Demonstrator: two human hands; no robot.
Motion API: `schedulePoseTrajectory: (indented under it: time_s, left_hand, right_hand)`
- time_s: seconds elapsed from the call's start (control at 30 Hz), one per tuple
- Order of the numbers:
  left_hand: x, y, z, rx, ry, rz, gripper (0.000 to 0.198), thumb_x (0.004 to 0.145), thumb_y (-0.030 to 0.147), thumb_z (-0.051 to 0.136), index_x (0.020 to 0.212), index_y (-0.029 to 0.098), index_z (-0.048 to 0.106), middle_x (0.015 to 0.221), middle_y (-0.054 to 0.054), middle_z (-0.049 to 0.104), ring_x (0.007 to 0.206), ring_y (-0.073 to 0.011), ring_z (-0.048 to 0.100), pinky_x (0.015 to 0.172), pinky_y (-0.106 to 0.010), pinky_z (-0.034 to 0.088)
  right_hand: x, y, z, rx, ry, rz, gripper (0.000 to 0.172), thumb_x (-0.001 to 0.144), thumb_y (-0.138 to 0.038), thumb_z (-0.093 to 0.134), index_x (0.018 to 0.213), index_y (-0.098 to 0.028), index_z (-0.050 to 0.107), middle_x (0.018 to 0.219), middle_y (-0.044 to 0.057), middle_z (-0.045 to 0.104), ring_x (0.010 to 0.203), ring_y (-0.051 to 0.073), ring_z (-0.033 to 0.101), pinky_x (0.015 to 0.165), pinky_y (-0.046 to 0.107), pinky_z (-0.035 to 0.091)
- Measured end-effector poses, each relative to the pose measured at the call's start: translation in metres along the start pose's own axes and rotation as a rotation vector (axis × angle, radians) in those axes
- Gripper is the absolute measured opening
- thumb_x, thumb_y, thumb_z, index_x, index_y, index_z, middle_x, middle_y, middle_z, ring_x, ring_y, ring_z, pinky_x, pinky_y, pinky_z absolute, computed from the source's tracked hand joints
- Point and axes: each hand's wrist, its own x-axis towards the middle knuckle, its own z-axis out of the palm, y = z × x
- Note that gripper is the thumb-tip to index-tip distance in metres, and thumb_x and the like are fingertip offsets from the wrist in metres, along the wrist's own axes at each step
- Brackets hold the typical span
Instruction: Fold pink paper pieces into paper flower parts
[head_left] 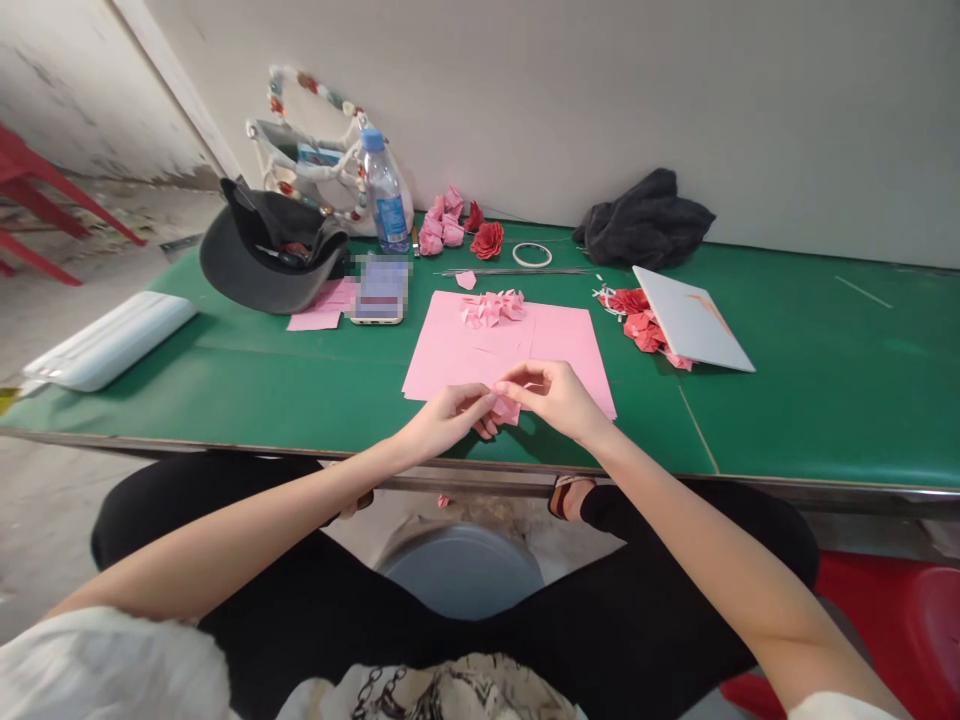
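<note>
A small folded piece of pink paper [508,410] is pinched between both hands near the front edge of the green table. My left hand [454,415] grips it from the left, fingers closed. From the right, my right hand [551,395] holds its upper part between thumb and forefinger. Fingers hide much of the piece. Just beyond lie pink paper sheets [442,350], and on them rests a cluster of folded pink paper pieces [493,308].
Pink paper flowers [442,225], a red paper flower [487,240], a tape ring [532,255] and thin wires [517,272] lie behind. A water bottle [388,205], phone [380,290] and cap [274,250] stand left; a white board [694,320] leans over red paper pieces [641,330] right.
</note>
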Motion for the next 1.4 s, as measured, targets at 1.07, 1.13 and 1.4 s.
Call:
schedulePoseTrajectory:
  time_s: [1.07, 1.13, 1.4]
  left_hand:
    - [0.004, 0.003, -0.005, 0.003, 0.072, -0.038, 0.032, 0.086, 0.044, 0.06, 0.082, 0.012, 0.064, 0.066, -0.002, 0.064, 0.062, -0.0129, 0.064, 0.067, -0.026, 0.053]
    - [0.004, 0.005, -0.005, 0.044, 0.083, -0.021, 0.033, 0.087, 0.044, 0.059, 0.08, 0.012, 0.063, 0.065, -0.001, 0.063, 0.06, -0.0122, 0.062, 0.064, -0.025, 0.051]
    - [0.004, 0.012, -0.005, 0.084, 0.124, -0.021, 0.036, 0.089, 0.045, 0.056, 0.075, 0.013, 0.059, 0.06, -0.001, 0.062, 0.056, -0.0113, 0.062, 0.059, -0.023, 0.051]
  right_hand:
    - [0.008, 0.016, 0.002, 0.021, -0.038, -0.01, 0.024, 0.074, -0.038, 0.07, 0.08, -0.015, 0.067, 0.079, 0.005, 0.071, 0.071, 0.017, 0.066, 0.069, 0.032, 0.055]
    - [0.009, 0.017, 0.003, 0.026, -0.023, -0.018, 0.023, 0.073, -0.038, 0.071, 0.081, -0.016, 0.068, 0.078, 0.005, 0.071, 0.071, 0.017, 0.066, 0.069, 0.032, 0.054]
    - [0.002, 0.019, 0.011, -0.15, 0.09, -0.102, 0.023, 0.084, -0.039, 0.061, 0.075, -0.018, 0.059, 0.071, 0.003, 0.065, 0.067, 0.016, 0.061, 0.064, 0.028, 0.048]
